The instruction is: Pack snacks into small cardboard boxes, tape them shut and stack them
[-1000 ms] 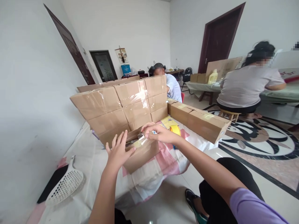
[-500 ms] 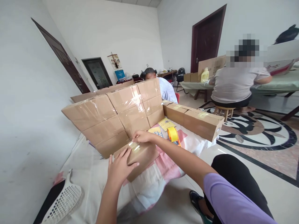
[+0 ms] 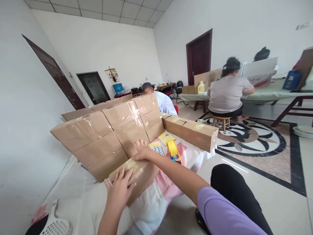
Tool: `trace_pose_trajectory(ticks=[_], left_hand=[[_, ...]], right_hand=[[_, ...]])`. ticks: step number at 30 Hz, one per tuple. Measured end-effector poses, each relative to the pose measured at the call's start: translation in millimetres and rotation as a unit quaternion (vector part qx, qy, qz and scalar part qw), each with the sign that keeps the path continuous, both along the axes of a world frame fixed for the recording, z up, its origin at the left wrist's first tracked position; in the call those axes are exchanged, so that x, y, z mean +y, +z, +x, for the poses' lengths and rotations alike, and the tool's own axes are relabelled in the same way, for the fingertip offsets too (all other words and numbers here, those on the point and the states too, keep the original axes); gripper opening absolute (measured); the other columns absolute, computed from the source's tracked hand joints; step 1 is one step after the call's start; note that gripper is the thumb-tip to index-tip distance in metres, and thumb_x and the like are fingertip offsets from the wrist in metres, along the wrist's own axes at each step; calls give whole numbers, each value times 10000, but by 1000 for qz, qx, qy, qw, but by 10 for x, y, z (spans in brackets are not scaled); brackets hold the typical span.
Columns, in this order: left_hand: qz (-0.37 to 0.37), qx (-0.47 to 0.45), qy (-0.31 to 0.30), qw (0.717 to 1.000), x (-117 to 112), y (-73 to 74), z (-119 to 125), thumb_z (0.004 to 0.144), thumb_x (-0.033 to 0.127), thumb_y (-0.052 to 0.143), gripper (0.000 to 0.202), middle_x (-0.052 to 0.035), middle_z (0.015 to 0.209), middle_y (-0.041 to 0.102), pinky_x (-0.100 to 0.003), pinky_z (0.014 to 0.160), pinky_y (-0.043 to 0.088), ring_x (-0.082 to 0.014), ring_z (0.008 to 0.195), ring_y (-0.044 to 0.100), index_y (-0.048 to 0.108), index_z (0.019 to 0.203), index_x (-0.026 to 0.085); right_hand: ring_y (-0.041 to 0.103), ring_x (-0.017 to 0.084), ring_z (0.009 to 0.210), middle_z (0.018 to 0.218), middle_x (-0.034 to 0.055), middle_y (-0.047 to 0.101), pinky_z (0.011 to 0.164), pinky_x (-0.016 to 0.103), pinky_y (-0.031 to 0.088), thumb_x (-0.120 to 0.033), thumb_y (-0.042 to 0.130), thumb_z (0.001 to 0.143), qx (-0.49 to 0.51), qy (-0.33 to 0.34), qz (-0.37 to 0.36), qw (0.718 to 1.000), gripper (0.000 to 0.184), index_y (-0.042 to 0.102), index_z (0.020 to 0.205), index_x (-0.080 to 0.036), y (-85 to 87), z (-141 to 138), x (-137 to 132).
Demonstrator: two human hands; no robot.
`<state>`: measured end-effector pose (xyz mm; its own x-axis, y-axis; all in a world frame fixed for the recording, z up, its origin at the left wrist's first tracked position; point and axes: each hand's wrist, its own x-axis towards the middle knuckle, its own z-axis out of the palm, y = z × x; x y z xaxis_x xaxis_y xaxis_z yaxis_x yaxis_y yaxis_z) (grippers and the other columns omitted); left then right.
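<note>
A closed brown cardboard box lies in front of me on the cloth-covered table, with clear tape along its top. My left hand rests on the box's near left end, its fingers spread over the top and the thumb on the side. At the box's far end, my right hand lies on the top with fingers stretched toward the stacked boxes; its palm side is hidden. An orange and blue tape dispenser with a yellow roll sits to the right of that hand.
Behind the box rises a wall of taped cardboard boxes. A row of boxes lines the table's right side. Yellow sheets lie between. A white perforated scoop-like item is at lower left. Co-workers sit beyond, one on a stool.
My right hand has gone from pinched fingers at the tape to fingers stretched out over the box's far end. My left hand stays on the box. The view has tilted up and turned right.
</note>
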<state>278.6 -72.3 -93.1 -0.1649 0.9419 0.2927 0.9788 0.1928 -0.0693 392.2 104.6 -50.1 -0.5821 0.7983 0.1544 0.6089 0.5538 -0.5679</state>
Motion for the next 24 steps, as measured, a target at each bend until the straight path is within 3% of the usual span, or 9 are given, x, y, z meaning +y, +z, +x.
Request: trace_pose_trajectory(ticks=[1,3,6,9,11,16,19,21,24], left_hand=[[15,2,-7,1000,7,-32,-2,906,232,559,536,-136,1552,517,-861,1065,214,-438,1422,460,588,1430,338],[54,5,-47,997,27,-89,7,906,236,559,501,-122,1513,564,-842,1098,196,-419,1414,478,624,1396,317],[130,-1,-133,983,77,-151,35,915,408,602,450,-115,1365,689,-706,1173,288,-368,1303,604,675,1338,272],[186,-24,-172,967,147,-183,20,970,496,526,440,-100,1259,750,-465,1029,539,-297,1157,707,727,1255,226],[205,-26,-196,958,195,-200,-20,1009,458,467,415,-75,1236,763,-381,919,594,-259,1114,729,745,1208,223],[255,30,-254,932,262,-306,-87,1017,379,480,371,-66,1259,753,-398,944,585,-256,1137,718,718,1250,216],[288,73,-261,918,261,-398,-69,1019,300,488,351,-72,1290,738,-440,984,548,-281,1179,698,699,1283,206],[303,95,-263,911,250,-446,-54,1016,237,484,350,-63,1309,728,-448,1016,516,-288,1204,684,693,1296,213],[313,102,-256,909,221,-487,-39,1012,149,449,387,-49,1310,727,-450,1095,452,-273,1240,665,690,1306,228]], right_hand=[[429,440,1399,1499,205,457,1082,593,415,-546,861,610,-1,-19,-19,1000,990,447,1439,-196,-4,10,18],[583,407,1267,1368,195,604,995,526,507,-582,790,692,-8,-26,-56,998,808,549,1350,-181,-17,29,53],[704,374,1053,1132,182,735,845,455,573,-573,715,778,-17,-22,-76,997,535,699,1105,-150,-49,69,95],[721,315,1027,1127,141,755,830,392,574,-412,669,862,0,1,-56,998,344,720,1094,-164,-102,170,107],[709,257,1076,1198,100,745,890,346,554,-286,629,901,23,40,-29,999,302,704,1179,-193,-139,279,91],[563,217,1333,1394,35,667,1147,383,375,-214,543,980,67,161,66,982,333,682,1278,-266,-174,507,12],[531,255,1376,1468,37,619,1148,438,366,-297,521,1007,24,252,133,958,341,679,1308,-282,-160,497,-14],[574,265,1338,1486,41,603,1103,440,414,-323,505,1008,-18,259,153,954,373,657,1347,-286,-150,452,-23],[607,275,1307,1491,30,597,1107,463,416,-341,500,998,-51,217,147,964,410,626,1387,-306,-137,394,-33]])
